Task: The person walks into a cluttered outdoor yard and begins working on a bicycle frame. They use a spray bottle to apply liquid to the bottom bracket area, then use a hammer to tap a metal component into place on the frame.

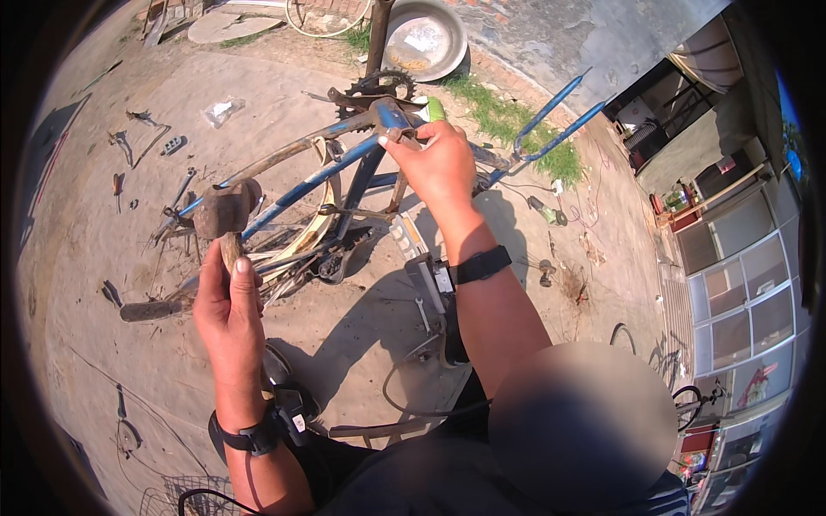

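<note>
My left hand (228, 301) is closed around the wooden handle of a hammer (225, 212), whose rusty head points up in front of the bicycle frame. The worn blue bicycle frame (318, 176) lies across the ground ahead, its paint flaking and rusty. My right hand (437, 168) grips it near the crank end, thumb and fingers about a rusty metal part; the fingertips are partly hidden. Just beyond those fingers shows a green object (436, 109) of unclear kind. A toothed chainring (385, 84) sits at the far side of the frame.
A round metal basin (424, 41) stands at the back beside grass. Loose tools and parts are scattered left, with a wrench (422, 315) near my legs. A cream mudguard (314, 232) lies under the frame. A blue fork-shaped tube (559, 116) sticks up right; windows (748, 284) line the far right.
</note>
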Action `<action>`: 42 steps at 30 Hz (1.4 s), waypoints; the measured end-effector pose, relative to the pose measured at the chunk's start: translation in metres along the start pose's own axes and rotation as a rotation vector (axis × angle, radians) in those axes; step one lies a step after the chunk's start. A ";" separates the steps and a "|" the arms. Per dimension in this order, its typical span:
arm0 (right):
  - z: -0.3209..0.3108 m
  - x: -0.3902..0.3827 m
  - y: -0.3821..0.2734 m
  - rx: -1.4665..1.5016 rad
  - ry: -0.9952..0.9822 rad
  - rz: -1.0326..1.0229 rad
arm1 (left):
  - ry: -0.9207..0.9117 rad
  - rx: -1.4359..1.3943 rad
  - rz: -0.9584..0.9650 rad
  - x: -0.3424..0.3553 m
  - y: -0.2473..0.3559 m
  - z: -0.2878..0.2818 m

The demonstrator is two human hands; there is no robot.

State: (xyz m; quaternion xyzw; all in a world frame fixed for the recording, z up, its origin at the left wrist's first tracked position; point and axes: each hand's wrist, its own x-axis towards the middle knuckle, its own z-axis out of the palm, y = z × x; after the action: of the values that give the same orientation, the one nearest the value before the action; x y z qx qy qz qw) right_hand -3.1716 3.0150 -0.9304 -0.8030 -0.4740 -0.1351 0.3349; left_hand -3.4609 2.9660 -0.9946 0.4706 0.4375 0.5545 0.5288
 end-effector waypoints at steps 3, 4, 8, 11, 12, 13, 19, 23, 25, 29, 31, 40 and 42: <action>-0.001 0.010 0.009 0.100 -0.242 0.249 | -0.010 -0.005 0.029 0.000 -0.002 0.001; 0.000 0.012 0.010 0.147 -0.276 0.276 | -0.012 -0.006 0.023 -0.001 -0.002 0.002; 0.002 0.014 0.009 0.249 -0.319 0.282 | -0.019 -0.006 0.009 0.000 0.001 0.002; 0.005 0.003 0.004 0.084 -0.026 0.032 | -0.009 0.000 0.002 0.000 0.001 0.002; 0.006 0.000 0.002 0.000 0.113 -0.081 | -0.004 0.003 -0.001 0.000 0.002 0.002; 0.007 0.001 0.004 0.030 0.053 -0.021 | -0.006 -0.001 0.003 0.000 0.002 0.001; 0.000 0.013 0.003 0.182 -0.354 0.339 | 0.003 0.002 0.004 -0.001 0.001 0.000; 0.014 0.003 0.013 0.017 0.050 -0.027 | -0.007 0.002 0.000 -0.001 0.002 0.002; 0.018 0.000 0.015 -0.099 0.274 -0.185 | -0.010 -0.001 0.001 -0.001 0.002 0.003; -0.006 0.009 0.000 0.187 -0.297 0.273 | -0.007 -0.006 -0.006 0.000 0.002 0.000; 0.006 0.016 0.018 0.240 -0.282 0.349 | -0.018 -0.017 -0.008 -0.001 0.003 0.004; 0.010 0.001 0.014 0.076 -0.145 0.128 | -0.011 -0.005 0.007 -0.001 0.000 0.001; 0.012 -0.002 0.020 0.188 -0.134 0.152 | -0.020 -0.012 0.003 -0.001 0.001 0.000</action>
State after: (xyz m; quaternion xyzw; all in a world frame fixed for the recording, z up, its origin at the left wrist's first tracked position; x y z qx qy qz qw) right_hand -3.1572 3.0151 -0.9490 -0.8091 -0.4436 -0.0102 0.3853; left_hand -3.4608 2.9651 -0.9940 0.4736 0.4283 0.5532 0.5350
